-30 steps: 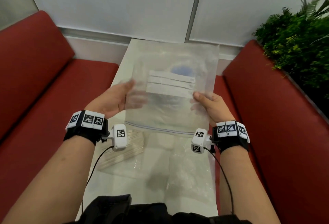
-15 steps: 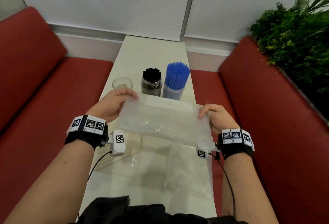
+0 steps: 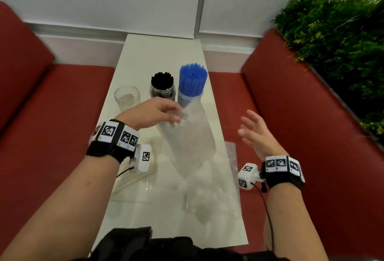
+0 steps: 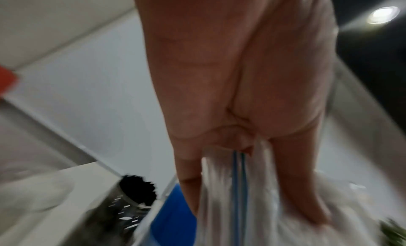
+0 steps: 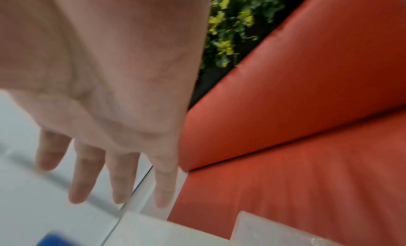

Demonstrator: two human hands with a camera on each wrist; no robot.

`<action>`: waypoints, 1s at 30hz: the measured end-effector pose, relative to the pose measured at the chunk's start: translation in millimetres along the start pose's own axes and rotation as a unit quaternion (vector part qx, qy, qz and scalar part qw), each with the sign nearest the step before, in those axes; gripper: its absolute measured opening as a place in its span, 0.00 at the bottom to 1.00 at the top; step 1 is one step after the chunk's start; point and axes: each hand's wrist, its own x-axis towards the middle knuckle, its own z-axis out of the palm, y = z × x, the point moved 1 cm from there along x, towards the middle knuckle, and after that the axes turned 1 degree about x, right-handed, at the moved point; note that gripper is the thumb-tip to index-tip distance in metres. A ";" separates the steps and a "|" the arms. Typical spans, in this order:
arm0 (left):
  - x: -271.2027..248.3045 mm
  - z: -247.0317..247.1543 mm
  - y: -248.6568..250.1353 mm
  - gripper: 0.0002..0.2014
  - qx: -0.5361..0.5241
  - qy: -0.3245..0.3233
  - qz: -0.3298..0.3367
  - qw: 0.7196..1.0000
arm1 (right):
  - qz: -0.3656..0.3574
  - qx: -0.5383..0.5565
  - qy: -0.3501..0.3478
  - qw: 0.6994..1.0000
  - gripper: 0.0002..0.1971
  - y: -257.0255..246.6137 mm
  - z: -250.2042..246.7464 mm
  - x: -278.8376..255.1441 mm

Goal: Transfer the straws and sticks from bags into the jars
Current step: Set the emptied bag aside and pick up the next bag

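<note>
My left hand (image 3: pixel 153 113) pinches the top edge of an empty clear zip bag (image 3: pixel 187 142), which hangs down from my fingers over the white table (image 3: pixel 158 57); the left wrist view shows its blue zip lines (image 4: pixel 239 189) running down from between my thumb and fingers. My right hand (image 3: pixel 255 134) is off the bag, spread with fingers straight, holding nothing, out past the table's right edge above the red bench seat (image 3: pixel 228 94). Beyond the bag stand three jars in a row: a jar of blue straws (image 3: pixel 192 83) on the right, just behind the bag's upper edge, a jar of black straws (image 3: pixel 162 85) beside it, and a clear glass jar (image 3: pixel 127 96) on the left that looks almost empty. Nearer to me, a bag of pale wooden sticks (image 3: pixel 133 177) lies flat under my left wrist, and another crumpled clear bag (image 3: pixel 212 194) lies on the table's right side. Leafy green plants (image 3: pixel 336 38) stand behind the right bench.
</note>
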 end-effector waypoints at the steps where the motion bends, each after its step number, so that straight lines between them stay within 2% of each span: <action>1: 7.0 8.5 13.2 0.12 0.038 -0.061 0.010 0.997 | 0.004 -0.006 -0.047 0.999 0.44 -0.7 11.7 1.1; 2: 13.4 17.7 26.1 0.11 0.078 -0.117 0.020 0.990 | 0.017 -0.023 -0.104 0.994 0.46 1.6 25.1 2.1; 3: 19.8 26.1 37.0 0.11 0.103 -0.154 0.031 0.982 | 0.032 -0.044 -0.153 0.987 0.43 6.2 36.8 1.7; 4: 25.9 33.0 46.1 0.11 0.101 -0.165 0.044 0.980 | 0.049 -0.058 -0.176 0.982 0.37 12.5 44.3 1.0; 6: 35.9 39.8 58.1 0.15 0.028 -0.109 0.068 0.991 | 0.065 -0.062 -0.123 0.988 0.23 25.9 44.7 -3.7; 7: 41.8 40.2 57.9 0.20 -0.029 -0.054 0.072 0.996 | 0.065 -0.050 -0.075 0.994 0.19 33.7 39.0 -5.9; 9: 52.8 44.5 49.6 0.41 -0.110 0.031 0.039 0.993 | 0.063 0.001 -0.005 0.998 0.19 44.5 25.9 -8.9; 11: 60.1 63.0 32.6 0.62 -0.132 0.012 -0.045 0.990 | 0.059 0.025 0.015 0.998 0.22 48.6 19.5 -8.0; 12: 62.6 77.9 20.3 0.65 -0.142 -0.006 -0.077 0.987 | 0.060 0.024 0.014 0.998 0.23 51.4 18.5 -5.7; 14: 67.7 106.5 -8.8 0.61 -0.177 0.009 -0.125 0.976 | 0.078 0.030 0.018 0.996 0.25 61.4 15.6 -2.3; 16: 71.6 132.0 -38.8 0.53 -0.196 0.047 -0.182 0.962 | 0.124 0.044 0.066 0.989 0.30 81.2 9.9 -0.5; 18: 73.8 153.6 -69.2 0.50 -0.164 0.063 -0.229 0.957 | 0.192 -0.038 0.123 0.973 0.27 107.3 5.5 -0.9; 20: 73.7 172.3 -97.3 0.50 -0.046 0.054 -0.257 0.964 | 0.269 -0.152 0.121 0.943 0.22 136.7 6.2 -4.8; 22: 71.4 192.5 -122.4 0.49 0.102 0.034 -0.273 0.956 | 0.324 -0.201 0.108 0.918 0.26 158.3 10.7 -8.7; 23: 69.0 201.3 -132.1 0.46 0.173 0.023 -0.276 0.945 | 0.329 -0.227 0.120 0.909 0.29 164.8 12.2 -9.6; 25: 64.0 214.6 -146.4 0.33 0.285 0.002 -0.258 0.923 | 0.279 -0.318 0.158 0.892 0.32 169.9 15.8 -8.5; 27: 59.7 222.7 -154.0 0.18 0.312 -0.019 -0.246 0.918 | 0.176 -0.420 0.144 0.879 0.28 172.2 25.1 -6.1; 29: 58.1 230.0 -160.4 0.16 0.320 -0.062 -0.238 0.915 | 0.118 -0.484 0.051 0.866 0.22 176.9 39.8 -2.3; 30: 57.9 232.3 -161.4 0.18 0.329 -0.088 -0.232 0.911 | 0.123 -0.506 -0.009 0.854 0.18 179.7 45.9 -1.3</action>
